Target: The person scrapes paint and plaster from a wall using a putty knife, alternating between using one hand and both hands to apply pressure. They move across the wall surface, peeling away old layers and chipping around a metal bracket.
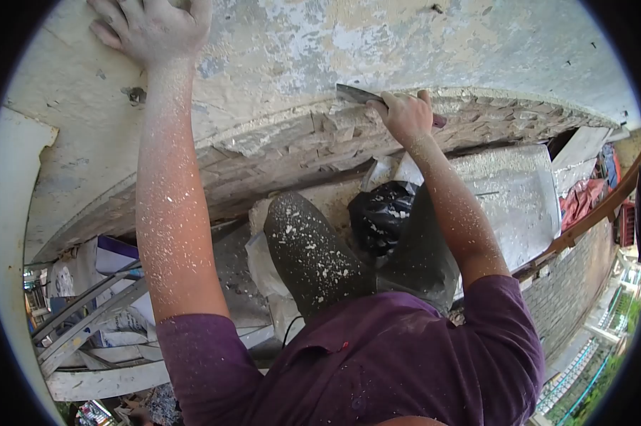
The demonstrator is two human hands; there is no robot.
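My left hand [157, 30] rests with fingers spread against the wall [285, 53], whose paint is flaking in yellowish and bluish-white patches. Pale dust coats that hand and forearm. In my right hand [408, 117] is a scraper [357, 94]; its dark handle end sticks out past my fingers, and its metal blade points left at the wall's lower border. Directly below the blade runs a rough ledge [320, 138] covered in broken, curled flakes. White chips are scattered over both arms and my dark trousers.
A black plastic bag [383, 216] lies between my knees. To the right is a pale, dust-covered board [508, 184], with red plastic sheeting [583, 204] beyond it. Metal bars [86, 323] and debris fill the lower left. A pale upright panel [11, 213] stands at the far left.
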